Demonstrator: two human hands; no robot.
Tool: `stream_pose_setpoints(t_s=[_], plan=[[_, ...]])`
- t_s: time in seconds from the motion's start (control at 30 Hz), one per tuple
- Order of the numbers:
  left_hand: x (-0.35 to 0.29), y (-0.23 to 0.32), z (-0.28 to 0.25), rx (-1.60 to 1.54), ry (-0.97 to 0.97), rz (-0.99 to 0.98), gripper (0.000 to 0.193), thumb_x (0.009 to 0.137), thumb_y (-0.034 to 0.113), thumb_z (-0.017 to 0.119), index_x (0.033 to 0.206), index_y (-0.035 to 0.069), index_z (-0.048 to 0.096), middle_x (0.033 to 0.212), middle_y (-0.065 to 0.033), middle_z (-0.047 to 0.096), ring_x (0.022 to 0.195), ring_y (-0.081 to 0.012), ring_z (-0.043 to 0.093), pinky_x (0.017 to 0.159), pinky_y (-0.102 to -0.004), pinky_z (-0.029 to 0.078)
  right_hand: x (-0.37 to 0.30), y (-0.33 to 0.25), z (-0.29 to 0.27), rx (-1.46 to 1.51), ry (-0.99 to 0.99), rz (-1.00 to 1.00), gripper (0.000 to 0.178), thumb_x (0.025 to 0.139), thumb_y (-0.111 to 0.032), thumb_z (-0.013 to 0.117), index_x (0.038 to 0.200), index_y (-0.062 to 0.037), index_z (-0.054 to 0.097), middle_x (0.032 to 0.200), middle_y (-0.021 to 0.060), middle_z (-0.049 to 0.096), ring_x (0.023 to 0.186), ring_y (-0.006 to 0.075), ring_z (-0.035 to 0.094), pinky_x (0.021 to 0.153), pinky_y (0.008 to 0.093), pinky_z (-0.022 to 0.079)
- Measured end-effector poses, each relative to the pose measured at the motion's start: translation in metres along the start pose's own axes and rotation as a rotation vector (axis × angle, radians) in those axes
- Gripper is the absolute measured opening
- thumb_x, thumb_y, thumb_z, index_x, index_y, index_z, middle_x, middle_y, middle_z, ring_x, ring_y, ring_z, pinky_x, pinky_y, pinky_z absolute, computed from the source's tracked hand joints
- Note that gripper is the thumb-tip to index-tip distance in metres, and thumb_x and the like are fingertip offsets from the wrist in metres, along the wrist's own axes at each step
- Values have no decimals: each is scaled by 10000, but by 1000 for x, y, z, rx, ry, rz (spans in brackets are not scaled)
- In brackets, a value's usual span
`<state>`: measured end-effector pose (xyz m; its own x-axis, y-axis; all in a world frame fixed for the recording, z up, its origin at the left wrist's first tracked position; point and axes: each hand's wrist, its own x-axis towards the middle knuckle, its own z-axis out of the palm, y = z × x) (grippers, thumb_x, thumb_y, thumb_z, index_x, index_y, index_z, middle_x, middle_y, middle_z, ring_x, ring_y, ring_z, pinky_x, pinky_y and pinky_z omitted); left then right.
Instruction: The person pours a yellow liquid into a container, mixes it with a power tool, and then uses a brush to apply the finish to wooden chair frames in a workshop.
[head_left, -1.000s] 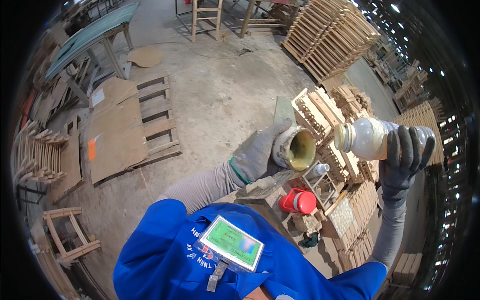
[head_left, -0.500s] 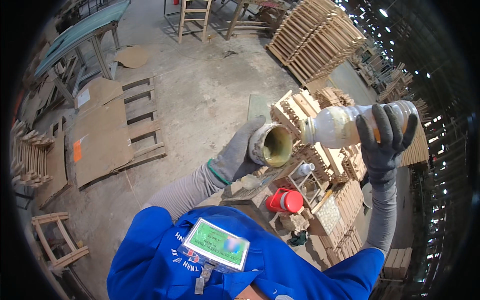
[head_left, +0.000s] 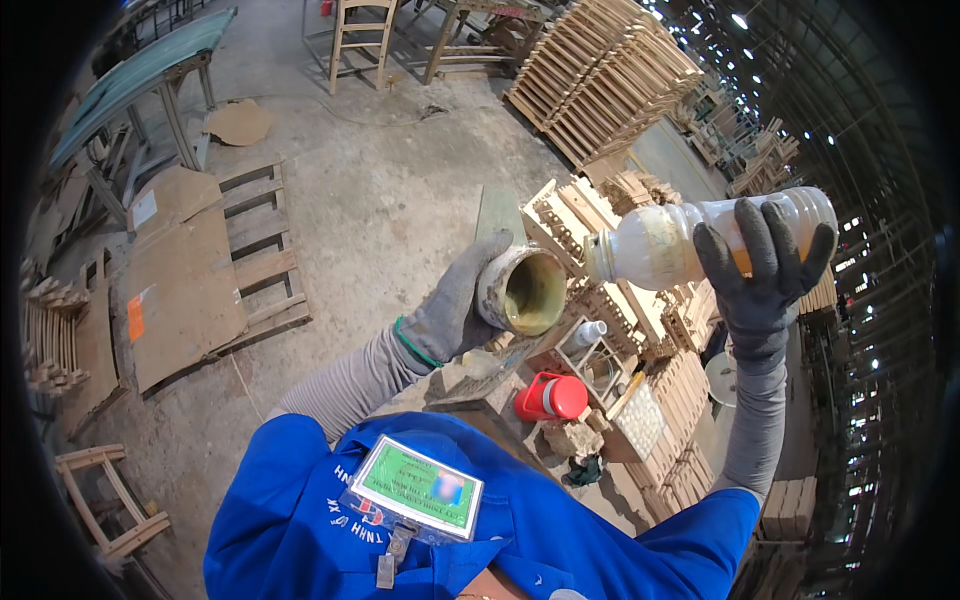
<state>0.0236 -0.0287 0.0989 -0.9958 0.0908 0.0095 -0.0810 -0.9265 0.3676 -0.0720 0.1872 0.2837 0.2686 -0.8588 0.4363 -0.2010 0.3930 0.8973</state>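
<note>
1. Gripping the stained cup (head_left: 522, 291), the left hand (head_left: 455, 305) wraps its outer side; the cup's mouth opens away from the palm, toward the other hand.
2. The right hand (head_left: 757, 300) grasps the clear bottle (head_left: 655, 248) near its base, gloved fingers curled across the front; its thumb is hidden. The bottle lies almost level, its neck reaching leftward from that hand toward the cup.
3. The neck sits just beside the cup's rim, apparently apart from it. Whether the bottle is capped, I cannot tell.
4. Amber liquid (head_left: 741, 262) shows between the right fingers. If the bottle is uncapped, tipping it with neck and rim misaligned could spill liquid onto the wooden pieces (head_left: 650, 318) beyond and below the hands, or the red jug (head_left: 550, 397) below them.
5. Holding the bottle so far back might let its neck swing; a slick glove could loosen either grasp.
</note>
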Motion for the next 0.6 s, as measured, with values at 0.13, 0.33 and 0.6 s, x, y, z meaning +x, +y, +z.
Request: stream_pose_setpoints(t_s=[0.13, 0.33, 0.6], plan=[[-3, 1, 5, -4, 9, -22, 442, 921, 367, 416, 1102, -18, 533, 1050, -152, 598, 948, -250, 608, 858, -387, 516, 1, 10, -6, -39, 34, -28, 468, 758, -418, 703, 1163, -445, 470, 1154, -38, 487, 1121, 162, 469, 1103, 554, 190], [-6, -2, -4, 23, -77, 73, 408, 896, 351, 462, 1134, 25, 524, 1090, -121, 575, 1013, -219, 580, 896, -381, 485, 5, 15, -12, -90, 108, -87, 465, 776, -510, 638, 1188, -459, 429, 1139, -51, 498, 1109, 152, 476, 1107, 558, 177], [-5, -8, -6, -28, -39, 34, 399, 925, 353, 435, 1129, 21, 522, 1086, -122, 573, 1014, -209, 577, 893, -360, 482, 17, 6, -19, -29, 142, -118, 454, 758, -372, 705, 1122, -412, 436, 1137, -50, 500, 1136, 174, 459, 1115, 560, 147]])
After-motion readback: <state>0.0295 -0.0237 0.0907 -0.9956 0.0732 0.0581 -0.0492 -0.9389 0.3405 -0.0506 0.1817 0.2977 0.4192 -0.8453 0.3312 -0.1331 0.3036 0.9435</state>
